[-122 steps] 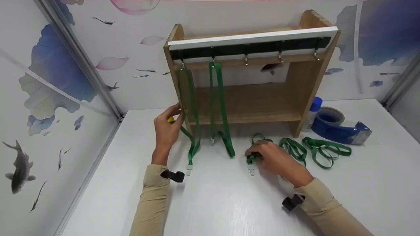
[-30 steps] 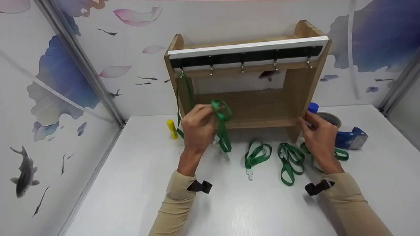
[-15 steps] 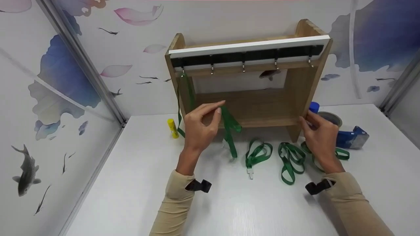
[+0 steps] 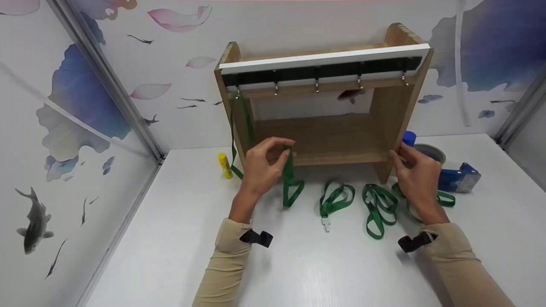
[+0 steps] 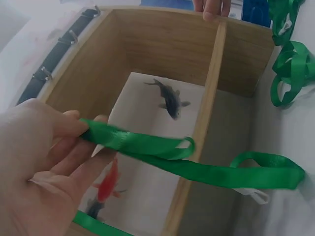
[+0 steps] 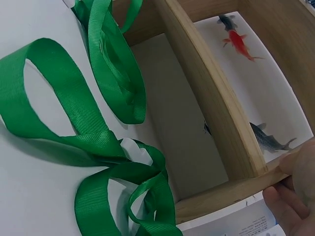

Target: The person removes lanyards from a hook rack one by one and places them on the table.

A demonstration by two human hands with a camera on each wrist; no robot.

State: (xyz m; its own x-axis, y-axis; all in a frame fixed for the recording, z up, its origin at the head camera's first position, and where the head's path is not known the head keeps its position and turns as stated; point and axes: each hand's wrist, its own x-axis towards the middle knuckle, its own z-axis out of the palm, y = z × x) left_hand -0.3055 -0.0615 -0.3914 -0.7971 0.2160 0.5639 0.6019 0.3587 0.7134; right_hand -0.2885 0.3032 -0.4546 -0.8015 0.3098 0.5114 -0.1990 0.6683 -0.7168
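My left hand (image 4: 262, 168) pinches a green lanyard (image 4: 288, 170) between thumb and fingers in front of the wooden shelf (image 4: 341, 158). The strap hangs folded, and a pale clip (image 5: 256, 195) shows at its lower end in the left wrist view. My right hand (image 4: 418, 179) grips the front edge of the shelf's right side panel, thumb on one face and fingers on the other. Another green lanyard (image 4: 246, 117) hangs from the leftmost hook. On the table lie more green lanyards, one (image 4: 337, 204) with its clip towards me and a coiled one (image 4: 379, 209) to its right.
A black strip (image 4: 298, 74) with several metal hooks runs along the shelf's top front. A yellow glue stick (image 4: 225, 166) stands left of the shelf. Right of it are a blue-capped bottle (image 4: 409, 137), a grey tape roll (image 4: 433, 152) and a blue tape dispenser (image 4: 460, 178).
The lanyard from the second hook is off it and in my left hand, which has come from the shelf's left side. My right hand has left a table lanyard for the right panel.
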